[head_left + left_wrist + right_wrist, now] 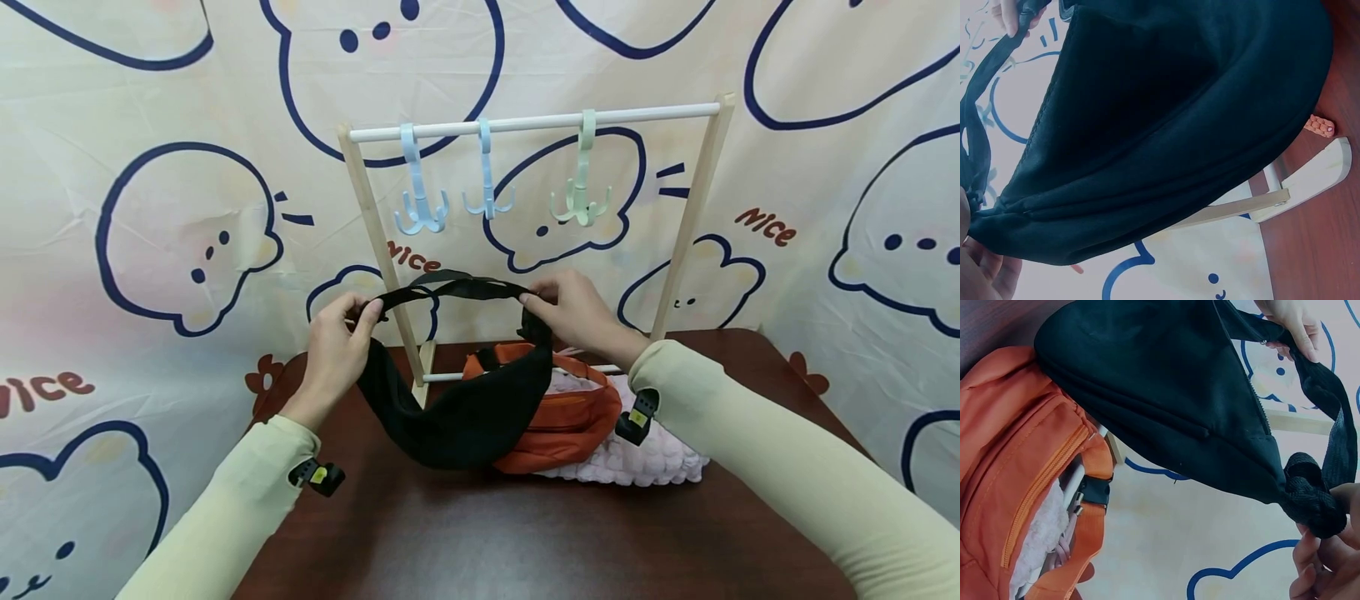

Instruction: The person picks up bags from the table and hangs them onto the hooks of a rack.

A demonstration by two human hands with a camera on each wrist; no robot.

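A black crossbody bag [465,417] hangs between both hands, its body sagging below its strap [472,287]. At one end of the bag, my left hand [339,337] pinches the strap between thumb and fingers. My right hand [573,312] grips the other end, where the strap is bunched, as the right wrist view shows. Behind the bag lies an orange waist bag [577,417] with a zip and a black buckle [1095,490]. A pale pink puffy bag [645,454] is partly hidden beneath the orange one.
A wooden rack with a white rail [532,122] stands at the back of the brown table [480,533]. Two blue hooks [420,187] and a green hook [582,179] hang from the rail. Behind is a cartoon-printed cloth [202,242].
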